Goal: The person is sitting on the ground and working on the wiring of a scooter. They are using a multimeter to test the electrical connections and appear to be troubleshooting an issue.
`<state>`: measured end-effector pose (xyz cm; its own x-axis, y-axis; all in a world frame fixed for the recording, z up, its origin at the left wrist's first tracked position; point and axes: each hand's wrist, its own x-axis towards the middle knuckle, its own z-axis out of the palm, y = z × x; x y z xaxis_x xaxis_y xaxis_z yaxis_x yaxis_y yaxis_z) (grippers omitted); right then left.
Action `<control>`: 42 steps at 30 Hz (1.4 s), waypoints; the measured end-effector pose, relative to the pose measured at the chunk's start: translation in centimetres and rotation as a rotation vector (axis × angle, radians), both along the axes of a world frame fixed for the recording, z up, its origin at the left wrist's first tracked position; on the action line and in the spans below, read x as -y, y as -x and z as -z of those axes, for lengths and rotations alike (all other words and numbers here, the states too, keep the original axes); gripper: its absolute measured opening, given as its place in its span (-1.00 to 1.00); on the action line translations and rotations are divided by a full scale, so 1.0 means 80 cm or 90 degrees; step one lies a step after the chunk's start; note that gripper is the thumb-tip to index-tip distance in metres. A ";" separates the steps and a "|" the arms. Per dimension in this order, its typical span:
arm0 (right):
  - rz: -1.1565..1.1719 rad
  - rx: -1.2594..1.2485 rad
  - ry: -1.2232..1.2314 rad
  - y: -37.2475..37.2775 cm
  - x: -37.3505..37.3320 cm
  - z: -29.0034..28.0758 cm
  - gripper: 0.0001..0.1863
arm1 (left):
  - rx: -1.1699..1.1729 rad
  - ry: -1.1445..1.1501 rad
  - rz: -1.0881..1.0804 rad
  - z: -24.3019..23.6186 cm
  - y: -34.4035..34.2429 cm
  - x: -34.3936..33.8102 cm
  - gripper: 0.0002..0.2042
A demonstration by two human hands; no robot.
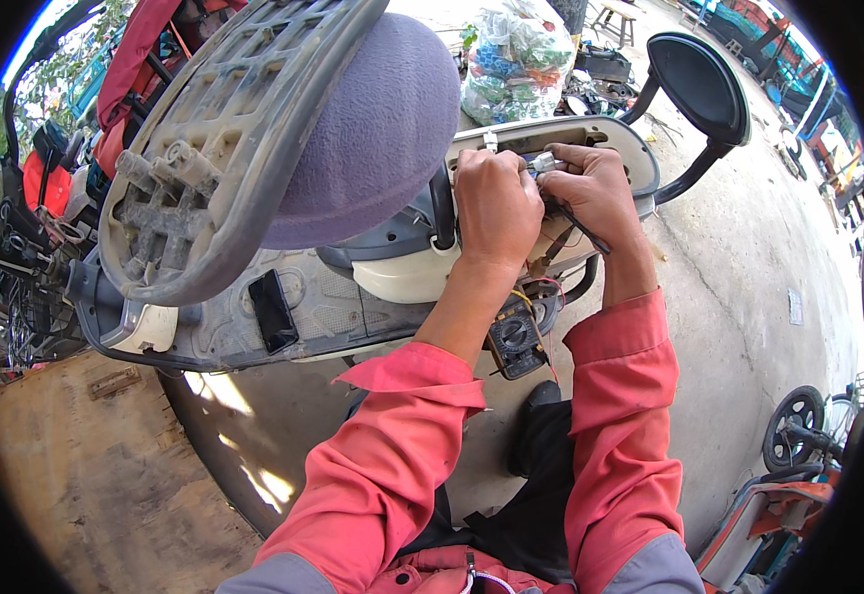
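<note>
Both my hands are over the opened front housing (605, 129) of a scooter, close together. My right hand (598, 186) pinches a pale wire connector (543, 163), with dark wires (582, 230) trailing below it. My left hand (498, 206) is closed right beside the connector, its fingers curled away from view. Whatever it grips is hidden, though a bit of blue shows between the hands. Under my wrists a black multimeter (517, 339) with a round dial hangs by the housing, red and yellow leads near it.
A tipped-up scooter seat (373, 129) with a purple cover rises at the left. A black phone (273, 312) lies on the footboard (328, 297). The mirror (699, 89) juts out at the right. A plywood board (105, 445) lies lower left, and a stuffed clear bag (518, 59) stands behind.
</note>
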<state>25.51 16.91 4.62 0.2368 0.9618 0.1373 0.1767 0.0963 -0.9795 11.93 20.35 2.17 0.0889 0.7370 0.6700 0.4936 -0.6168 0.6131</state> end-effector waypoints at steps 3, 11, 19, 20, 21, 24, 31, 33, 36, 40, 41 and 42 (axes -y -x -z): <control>-0.003 0.015 0.003 -0.003 -0.001 0.002 -0.38 | -0.003 -0.004 0.001 0.000 0.000 0.000 -0.89; -0.008 -0.003 -0.002 -0.003 -0.002 0.003 -0.38 | -0.026 0.006 0.006 -0.003 0.000 0.004 -0.90; -0.008 -0.003 -0.004 -0.003 -0.002 0.004 -0.39 | -0.042 -0.014 0.003 -0.002 -0.002 0.004 -0.89; -0.005 -0.005 -0.007 -0.001 -0.002 0.003 -0.39 | -0.044 -0.017 0.002 -0.002 -0.002 0.004 -0.89; -0.003 -0.006 -0.009 0.000 -0.001 0.002 -0.39 | -0.043 -0.019 0.004 -0.001 -0.002 0.004 -0.89; -0.011 0.001 -0.013 -0.003 -0.003 0.004 -0.39 | -0.036 -0.023 0.011 -0.001 -0.003 0.003 -0.89; -0.009 0.008 -0.015 -0.001 -0.001 0.002 -0.40 | -0.035 -0.021 0.017 -0.001 -0.002 0.003 -0.90; -0.004 0.005 -0.019 0.000 -0.001 0.003 -0.40 | -0.036 -0.022 0.019 0.000 -0.002 0.002 -0.90; -0.002 0.017 -0.017 -0.001 -0.002 0.003 -0.40 | -0.036 -0.024 0.021 0.000 -0.002 0.001 -0.90; -0.005 0.018 -0.019 -0.002 -0.002 0.004 -0.40 | -0.034 -0.020 0.030 0.000 -0.002 0.001 -0.89; -0.009 0.016 -0.020 -0.003 -0.002 0.005 -0.40 | -0.032 -0.020 0.033 0.000 -0.002 0.001 -0.89; -0.012 0.014 -0.021 -0.004 -0.003 0.005 -0.41 | -0.030 -0.029 0.027 0.001 -0.002 0.000 -0.89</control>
<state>25.83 17.11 4.18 0.2149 0.9609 0.1746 0.1961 0.1327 -0.9716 12.10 20.36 2.12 0.1517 0.7012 0.6966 0.4949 -0.6639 0.5606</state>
